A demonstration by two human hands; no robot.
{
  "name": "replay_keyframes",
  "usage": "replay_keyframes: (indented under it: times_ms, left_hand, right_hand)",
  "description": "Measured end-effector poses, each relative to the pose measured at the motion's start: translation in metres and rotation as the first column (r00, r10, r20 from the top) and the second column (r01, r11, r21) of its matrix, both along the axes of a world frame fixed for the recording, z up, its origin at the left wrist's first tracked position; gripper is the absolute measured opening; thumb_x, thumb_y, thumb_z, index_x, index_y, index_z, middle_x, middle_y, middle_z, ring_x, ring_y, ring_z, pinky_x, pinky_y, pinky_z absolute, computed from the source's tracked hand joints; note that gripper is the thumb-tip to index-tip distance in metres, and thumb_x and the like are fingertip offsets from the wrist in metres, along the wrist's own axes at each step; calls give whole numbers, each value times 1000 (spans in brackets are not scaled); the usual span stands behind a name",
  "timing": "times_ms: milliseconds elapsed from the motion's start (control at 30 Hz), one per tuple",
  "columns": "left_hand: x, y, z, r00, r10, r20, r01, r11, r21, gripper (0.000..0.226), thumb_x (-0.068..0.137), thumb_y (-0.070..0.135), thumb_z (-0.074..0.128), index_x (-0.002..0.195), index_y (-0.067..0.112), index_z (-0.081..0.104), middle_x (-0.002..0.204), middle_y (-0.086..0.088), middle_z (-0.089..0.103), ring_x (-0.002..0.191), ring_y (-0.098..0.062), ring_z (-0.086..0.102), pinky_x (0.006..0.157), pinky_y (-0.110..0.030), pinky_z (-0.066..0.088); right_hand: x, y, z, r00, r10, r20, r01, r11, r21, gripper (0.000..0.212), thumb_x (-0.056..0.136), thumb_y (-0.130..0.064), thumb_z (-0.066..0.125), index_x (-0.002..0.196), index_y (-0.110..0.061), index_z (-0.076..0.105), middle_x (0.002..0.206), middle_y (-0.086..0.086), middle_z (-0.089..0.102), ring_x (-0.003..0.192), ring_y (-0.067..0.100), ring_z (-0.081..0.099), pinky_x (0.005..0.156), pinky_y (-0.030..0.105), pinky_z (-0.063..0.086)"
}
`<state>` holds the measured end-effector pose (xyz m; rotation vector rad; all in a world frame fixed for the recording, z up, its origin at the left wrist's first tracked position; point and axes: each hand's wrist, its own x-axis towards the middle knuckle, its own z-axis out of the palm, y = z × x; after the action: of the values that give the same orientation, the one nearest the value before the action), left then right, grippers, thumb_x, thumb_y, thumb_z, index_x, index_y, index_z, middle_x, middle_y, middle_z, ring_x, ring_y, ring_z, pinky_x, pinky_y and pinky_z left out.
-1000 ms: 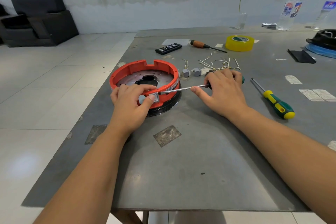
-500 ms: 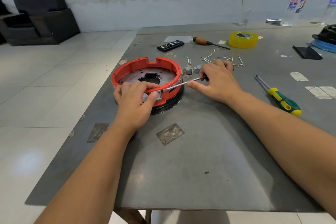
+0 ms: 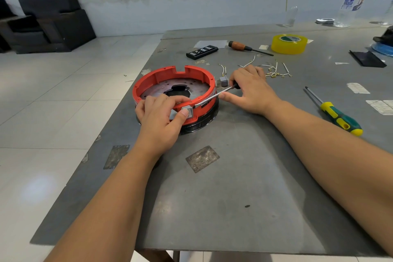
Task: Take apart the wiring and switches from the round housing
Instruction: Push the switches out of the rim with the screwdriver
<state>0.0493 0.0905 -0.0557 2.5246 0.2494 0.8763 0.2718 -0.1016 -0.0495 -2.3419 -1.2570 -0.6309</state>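
The round red housing [image 3: 158, 76] on a black base sits on the grey table [image 3: 234, 187]. My left hand [image 3: 161, 116] grips its near rim, thumb pressed on a small grey switch [image 3: 187, 111] set in the wall. My right hand [image 3: 252, 89] holds a screwdriver [image 3: 214, 95] by its dark handle, its metal shaft slanting to the rim beside that switch. A removed grey switch [image 3: 223, 81] lies just behind the housing. Loose white wires [image 3: 274, 70] with brass ends lie scattered behind my right hand.
A green-and-yellow screwdriver [image 3: 338, 116] lies to the right. Further back are an orange-handled screwdriver [image 3: 244, 47], a yellow tape roll [image 3: 289, 43], a black bit case [image 3: 202, 51], a black plate [image 3: 366, 58] and a water bottle [image 3: 350, 2]. The table's left edge is close to the housing.
My right hand with the screwdriver has slid a little toward the housing. The left hand stays on the rim and switch.
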Motion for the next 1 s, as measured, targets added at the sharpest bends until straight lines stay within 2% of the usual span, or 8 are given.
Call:
replay_keyframes:
  times_ms: [133,333,433,533,767,1000]
  left_hand:
    - [0,0,-1,1000,1,11,-1,1000,-4,40,98,45,44,129,34,66,110,11,57,122,-12,38,115,-42,14]
    - [-1,0,-2,1000,-1,13,1,1000,-5,41,100,45,41,130,34,66,112,11,58,125,-12,39,113,-34,9]
    - [-2,0,-3,1000,-8,25,8,1000,-10,42,101,44,38,130,33,67,113,12,58,125,-11,38,111,-28,7]
    - [-2,-1,-3,999,-5,35,6,1000,-28,41,102,42,37,130,35,67,112,13,57,123,-7,36,112,-30,7]
    - [-1,-1,-5,1000,19,22,-19,1000,-9,42,103,46,36,130,35,67,110,12,57,124,-13,41,114,-37,11]
    - [1,-1,-5,999,34,25,-34,999,-13,42,103,48,36,128,37,67,111,13,57,124,-13,40,114,-37,11]
  right_hand:
    - [-5,-5,-2,999,-34,12,34,999,-3,66,84,-87,32,88,-24,50,89,-6,52,98,20,45,100,40,29]
    - [-26,-26,-3,968,-195,158,198,980,-6,67,84,-91,28,79,-27,48,81,-8,53,90,19,45,91,40,28]
    - [-37,-34,-9,940,-263,218,272,962,-9,68,84,-92,28,75,-28,48,80,-9,53,89,20,46,91,42,31]
    - [-46,-37,-12,930,-311,199,314,949,13,69,83,-93,26,72,-28,46,77,-9,49,88,20,45,92,43,31]
    - [-50,-37,-11,934,-319,158,322,947,7,71,83,-93,23,73,-28,48,78,-8,51,88,20,45,90,41,27]
    - [-50,-37,-11,932,-326,162,332,943,-16,70,83,-93,24,73,-28,48,79,-8,51,89,20,45,93,43,30]
